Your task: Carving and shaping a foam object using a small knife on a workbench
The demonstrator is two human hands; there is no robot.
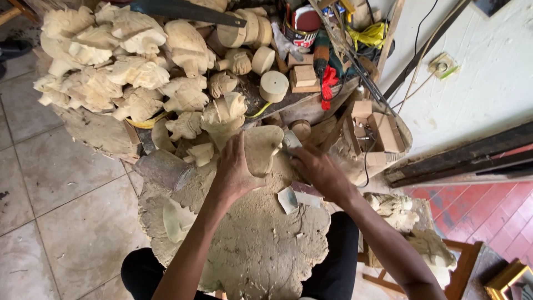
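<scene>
A broad, rough stump worktop (261, 244), coated in sawdust, filled the middle. Behind its far edge a heap of pale carved wooden figures (116, 66) was piled, with round wooden discs (273, 86) at the far right corner. Near the worktop's far edge stood a half-shaped wood carving (264, 149). The left hand (236, 169) was clasped around its side. The right hand (316, 169) gripped a small blade (291, 140) against it.

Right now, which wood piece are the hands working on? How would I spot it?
Find the big sawdust-covered stump. At its far edge, the left hand grips a pale wood carving, right hand beside it. Unlike the heaped carvings, it is held.
</scene>
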